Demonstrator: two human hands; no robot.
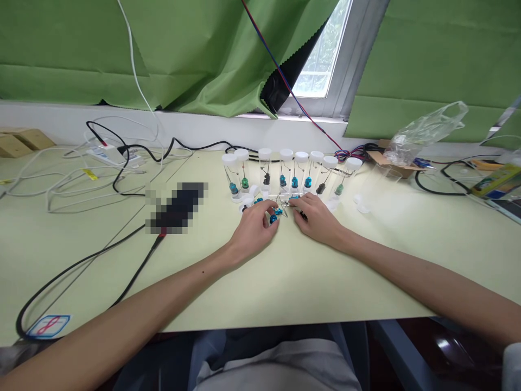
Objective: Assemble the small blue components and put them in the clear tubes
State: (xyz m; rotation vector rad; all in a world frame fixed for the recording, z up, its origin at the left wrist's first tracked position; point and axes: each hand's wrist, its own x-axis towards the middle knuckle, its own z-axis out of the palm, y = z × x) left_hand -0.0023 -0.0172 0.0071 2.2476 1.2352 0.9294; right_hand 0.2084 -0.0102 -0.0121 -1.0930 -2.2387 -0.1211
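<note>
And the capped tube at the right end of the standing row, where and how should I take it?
Probably around the clear wall of that tube, just under its white cap, coming from the right: it stands upright, and the next tube is close on its left.

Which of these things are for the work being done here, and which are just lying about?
Likely part of the work:
blue pieces, right in the middle of it
capped tubes, standing just behind

Seemingly just lying about:
plastic bag
cardboard box
power strip
</note>
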